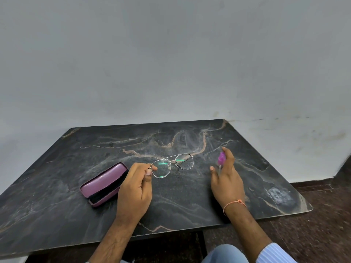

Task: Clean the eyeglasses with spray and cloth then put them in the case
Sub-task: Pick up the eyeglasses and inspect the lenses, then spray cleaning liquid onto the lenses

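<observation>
Fingers of left hand pinch eyeglasses by one corner above surface, right hand wraps spray bottle; aim nozzle square at lenses, short bursts, case open alongside.

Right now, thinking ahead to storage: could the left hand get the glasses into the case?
Probably yes: the case lies open beside the left hand, which holds the glasses.
</observation>
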Available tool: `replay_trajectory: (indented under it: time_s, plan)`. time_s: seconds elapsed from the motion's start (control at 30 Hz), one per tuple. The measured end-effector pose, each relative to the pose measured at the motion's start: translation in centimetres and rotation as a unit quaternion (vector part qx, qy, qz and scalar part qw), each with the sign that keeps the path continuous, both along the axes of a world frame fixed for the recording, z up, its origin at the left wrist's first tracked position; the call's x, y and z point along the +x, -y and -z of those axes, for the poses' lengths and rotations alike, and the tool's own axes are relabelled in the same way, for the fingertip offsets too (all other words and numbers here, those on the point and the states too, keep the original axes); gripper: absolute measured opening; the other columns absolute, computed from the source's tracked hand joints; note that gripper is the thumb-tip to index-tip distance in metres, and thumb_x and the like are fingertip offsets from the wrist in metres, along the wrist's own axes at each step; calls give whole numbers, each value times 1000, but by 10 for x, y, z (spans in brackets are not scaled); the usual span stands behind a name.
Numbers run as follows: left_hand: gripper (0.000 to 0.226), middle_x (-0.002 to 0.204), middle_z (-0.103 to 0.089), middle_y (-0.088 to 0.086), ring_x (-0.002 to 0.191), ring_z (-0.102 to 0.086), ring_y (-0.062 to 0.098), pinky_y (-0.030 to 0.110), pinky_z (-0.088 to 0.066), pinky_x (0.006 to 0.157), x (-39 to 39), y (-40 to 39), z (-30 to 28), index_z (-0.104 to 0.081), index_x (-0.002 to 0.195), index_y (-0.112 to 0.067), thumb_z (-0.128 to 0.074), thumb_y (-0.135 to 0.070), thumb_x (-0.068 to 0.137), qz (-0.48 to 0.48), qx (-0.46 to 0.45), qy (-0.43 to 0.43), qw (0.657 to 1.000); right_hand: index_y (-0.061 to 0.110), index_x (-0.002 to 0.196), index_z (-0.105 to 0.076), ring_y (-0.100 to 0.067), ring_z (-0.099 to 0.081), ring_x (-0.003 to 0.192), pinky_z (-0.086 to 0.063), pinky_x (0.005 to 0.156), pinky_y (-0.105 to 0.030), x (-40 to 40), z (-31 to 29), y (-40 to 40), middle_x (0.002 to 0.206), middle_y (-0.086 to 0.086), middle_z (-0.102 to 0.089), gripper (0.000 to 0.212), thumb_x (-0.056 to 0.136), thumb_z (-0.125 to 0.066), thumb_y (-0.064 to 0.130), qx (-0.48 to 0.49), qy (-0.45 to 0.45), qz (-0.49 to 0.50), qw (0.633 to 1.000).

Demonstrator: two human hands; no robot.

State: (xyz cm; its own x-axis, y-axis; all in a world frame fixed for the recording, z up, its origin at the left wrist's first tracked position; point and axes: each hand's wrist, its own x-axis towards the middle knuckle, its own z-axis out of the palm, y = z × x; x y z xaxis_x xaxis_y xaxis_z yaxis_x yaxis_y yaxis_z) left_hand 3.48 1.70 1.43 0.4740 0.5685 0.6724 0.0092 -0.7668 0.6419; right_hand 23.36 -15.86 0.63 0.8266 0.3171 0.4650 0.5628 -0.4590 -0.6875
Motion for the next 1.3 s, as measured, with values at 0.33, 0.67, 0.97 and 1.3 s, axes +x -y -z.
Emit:
replay_trajectory:
  time_s: [0.33, 0.67, 0.97, 1.3]
  plan:
    - [23, 99, -60, -22, 76, -58, 2, 12, -41, 66, 1, 0, -1, -73, 113, -22, -50, -22, 115, -15, 5, -15, 1000, 56, 158, -23, -16, -50, 51, -41, 53, -23, -43, -13, 2, 56, -1, -52, 61, 106, -51, 38, 117, 55, -163, 978]
    - [24, 101, -59, -23, 83, -62, 2, 10, -42, 71, -1, 0, -2, -73, 112, -23, -50, -25, 114, -16, 20, -17, 1000, 34, 146, -53, -10, -49, 53, -33, 56, -14, -66, -29, -6, 56, 13, -43, 51, 99, -64, 16, 64, 57, -164, 983]
    - [24, 102, -61, -21, 90, -62, -4, 6, -43, 77, -1, 1, -2, -75, 112, -20, -51, -22, 116, -20, 29, -16, 999, 38, 141, -52, -13, -49, 51, -33, 52, -14, -67, -35, -4, 54, 11, -44, 47, 100, -62, 18, 57, 66, -178, 980]
    - [24, 105, -63, -20, 91, -65, -2, 8, -46, 74, -2, 3, -5, -74, 112, -24, -51, -24, 116, -18, 27, -21, 999, 41, 145, -53, -15, -56, 59, -37, 55, -9, -98, -53, -3, 58, 13, -49, 58, 94, -70, 21, 20, 112, -215, 970]
